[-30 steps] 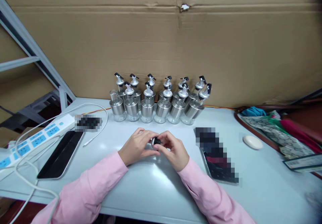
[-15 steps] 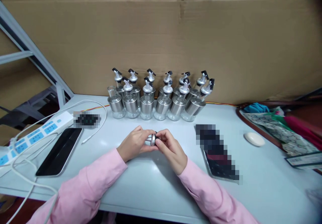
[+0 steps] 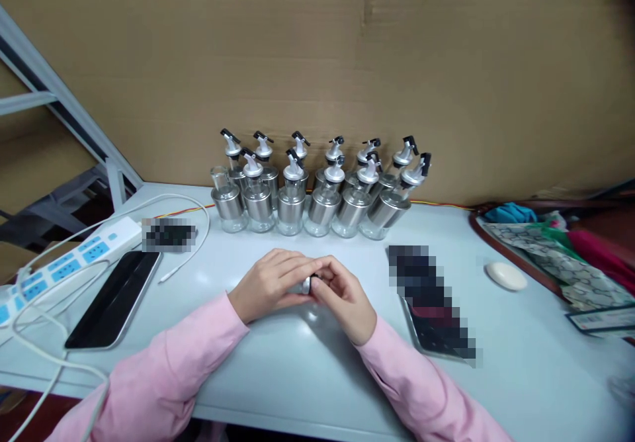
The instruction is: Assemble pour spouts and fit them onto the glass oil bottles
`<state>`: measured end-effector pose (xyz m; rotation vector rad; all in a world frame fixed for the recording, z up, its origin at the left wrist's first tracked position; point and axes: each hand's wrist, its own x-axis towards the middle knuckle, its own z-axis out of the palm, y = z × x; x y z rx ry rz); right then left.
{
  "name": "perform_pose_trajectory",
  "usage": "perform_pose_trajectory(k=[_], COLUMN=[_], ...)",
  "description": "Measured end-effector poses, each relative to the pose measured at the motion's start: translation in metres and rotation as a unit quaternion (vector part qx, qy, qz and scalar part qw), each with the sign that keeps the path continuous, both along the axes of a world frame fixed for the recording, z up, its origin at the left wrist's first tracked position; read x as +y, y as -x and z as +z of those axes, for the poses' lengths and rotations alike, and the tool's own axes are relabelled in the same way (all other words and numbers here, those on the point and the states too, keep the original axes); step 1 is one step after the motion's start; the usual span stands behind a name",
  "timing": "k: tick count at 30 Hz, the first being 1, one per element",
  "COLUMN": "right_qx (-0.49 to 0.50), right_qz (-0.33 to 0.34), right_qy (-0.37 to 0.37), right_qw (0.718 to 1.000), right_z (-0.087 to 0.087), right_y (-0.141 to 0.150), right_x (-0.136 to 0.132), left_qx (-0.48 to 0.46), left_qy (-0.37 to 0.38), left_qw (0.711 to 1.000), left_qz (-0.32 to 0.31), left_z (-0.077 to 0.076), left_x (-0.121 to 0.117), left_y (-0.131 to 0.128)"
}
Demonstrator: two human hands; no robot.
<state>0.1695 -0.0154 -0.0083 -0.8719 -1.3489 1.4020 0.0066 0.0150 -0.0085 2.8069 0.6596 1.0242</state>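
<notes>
Just above the table's middle, my left hand (image 3: pixel 272 280) and my right hand (image 3: pixel 346 298) meet around a small silver-and-black bottle pourer (image 3: pixel 306 285). The fingers of both hands are closed on it and cover most of it. Beyond them stand two rows of glass bottles with steel sleeves (image 3: pixel 290 205). Most carry silver pourers with black levers (image 3: pixel 294 164). The front-left bottle (image 3: pixel 229 207) has a bare glass neck.
On the left lie a white power strip (image 3: pixel 69 266), a black phone (image 3: pixel 116 300) and a white cable (image 3: pixel 173 271). A partly blurred dark device (image 3: pixel 431 329) and a white oval object (image 3: pixel 506 275) lie right. Cardboard (image 3: pixel 297 65) rises behind the bottles.
My left fingers have moved right over the pourer, hiding more of it. My right hand has shifted slightly right. The view has tilted a little; the bottles have not moved.
</notes>
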Motion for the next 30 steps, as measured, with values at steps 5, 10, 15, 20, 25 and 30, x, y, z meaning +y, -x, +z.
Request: perform_pose_trajectory(k=[5, 10, 15, 20, 25, 30], right_qx=[0.010, 0.004, 0.010, -0.023, -0.016, 0.018], right_qz=[-0.006, 0.028, 0.021, 0.000, -0.003, 0.004], right_qy=[0.039, 0.102, 0.106, 0.076, 0.085, 0.084], right_qw=[0.999, 0.994, 0.994, 0.997, 0.996, 0.996], right_z=[-0.0010, -0.0052, -0.0050, -0.0024, -0.0016, 0.0017], right_y=[0.0002, 0.0007, 0.0019, 0.0028, 0.0050, 0.0041], right_x=[0.0029, 0.0069, 0.0055, 0.0035, 0.0012, 0.0020], left_qx=[0.004, -0.006, 0.002, -0.003, -0.018, -0.018], left_qy=[0.005, -0.016, -0.026, -0.021, -0.040, -0.070], left_qw=[1.000, 0.999, 0.998, 0.999, 0.999, 0.997], left_qz=[0.022, 0.032, 0.059, 0.049, 0.030, 0.030], left_z=[-0.0029, -0.0041, -0.0033, -0.0042, -0.0038, 0.0000], left_x=[0.0013, 0.0036, 0.0024, 0.0026, 0.0026, -0.0004], left_y=[-0.0008, 0.0004, 0.0011, 0.0010, -0.0005, -0.0017])
